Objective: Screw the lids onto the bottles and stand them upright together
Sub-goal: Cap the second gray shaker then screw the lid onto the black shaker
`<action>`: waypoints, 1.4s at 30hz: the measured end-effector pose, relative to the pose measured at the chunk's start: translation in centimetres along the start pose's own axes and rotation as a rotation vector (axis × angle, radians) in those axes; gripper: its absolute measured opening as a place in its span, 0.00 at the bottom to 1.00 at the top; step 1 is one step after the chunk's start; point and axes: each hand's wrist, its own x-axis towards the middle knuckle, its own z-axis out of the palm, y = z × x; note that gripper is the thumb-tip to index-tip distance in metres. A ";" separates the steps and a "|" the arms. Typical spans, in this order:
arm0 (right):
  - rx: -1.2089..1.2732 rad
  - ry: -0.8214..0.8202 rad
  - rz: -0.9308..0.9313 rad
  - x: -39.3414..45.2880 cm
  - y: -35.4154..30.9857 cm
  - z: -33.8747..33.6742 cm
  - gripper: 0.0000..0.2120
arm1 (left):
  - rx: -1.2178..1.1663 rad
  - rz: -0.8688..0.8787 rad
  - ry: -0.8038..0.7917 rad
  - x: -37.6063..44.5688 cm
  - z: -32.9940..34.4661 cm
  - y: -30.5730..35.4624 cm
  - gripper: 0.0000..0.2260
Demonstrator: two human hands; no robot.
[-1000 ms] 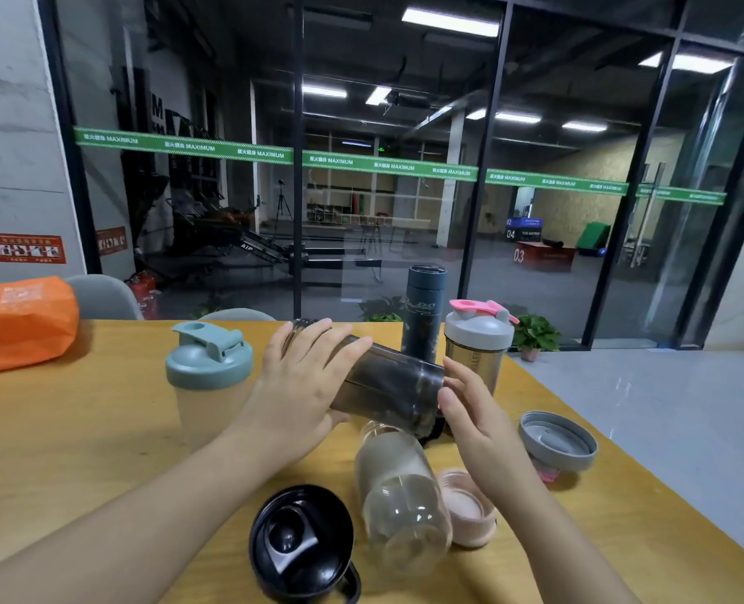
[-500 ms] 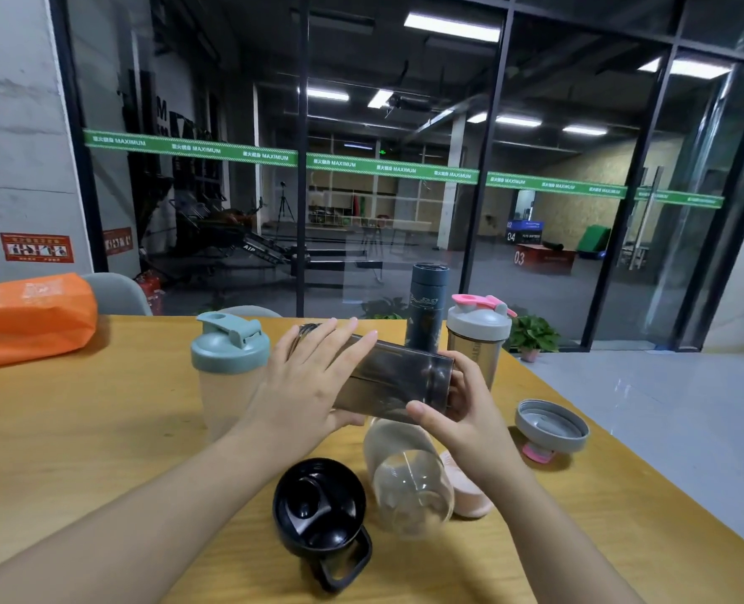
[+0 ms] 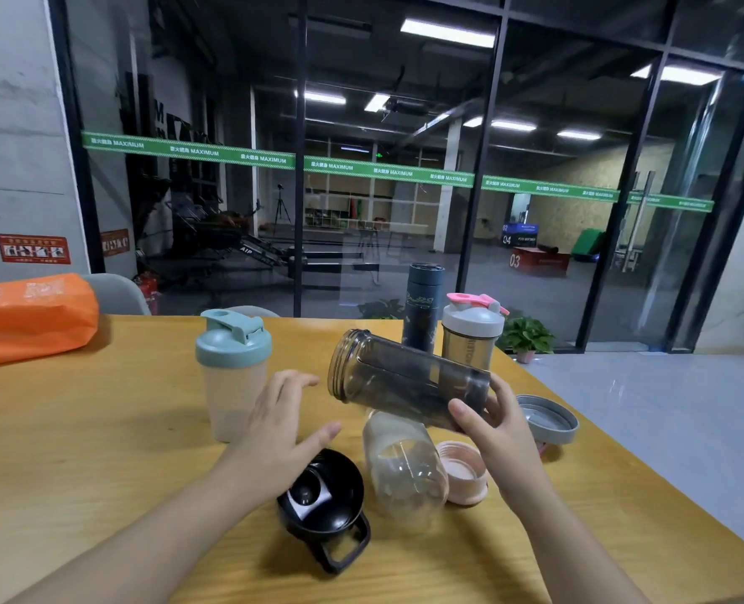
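Observation:
My right hand (image 3: 494, 422) grips the base end of a dark smoky bottle (image 3: 405, 381), held tilted above the table with its open threaded mouth pointing left. My left hand (image 3: 280, 422) hovers open just left of it, above a black lid (image 3: 322, 501) that lies upside down on the table. A clear lidless bottle (image 3: 402, 466) lies on its side under the dark one. A pink lid (image 3: 463, 473) and a grey lid (image 3: 546, 418) lie to the right. Three capped bottles stand upright: teal-lidded (image 3: 232, 372), dark blue (image 3: 422, 307), pink-and-grey-lidded (image 3: 470, 333).
The wooden table (image 3: 99, 451) ends at its right edge close to the grey lid. An orange bag (image 3: 30, 316) lies at the far left. Grey chair backs (image 3: 117, 294) stand behind the table, with a glass wall beyond.
My left hand has let go of the dark bottle and dropped toward the black lid. My right hand now holds the bottle alone, its mouth raised to the left.

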 end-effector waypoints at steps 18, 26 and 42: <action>0.140 0.162 0.034 0.2 1.5 -2.7 0.13 | -0.075 -0.365 -0.266 -0.6 -0.2 -1.9 0.05; 0.197 0.233 0.040 0.6 1.8 -4.7 0.28 | 0.018 -0.443 -0.218 1.5 0.2 -1.0 0.03; 0.380 0.322 0.024 2.0 1.4 -10.0 0.11 | -0.181 -0.048 -0.197 8.3 8.3 13.2 0.14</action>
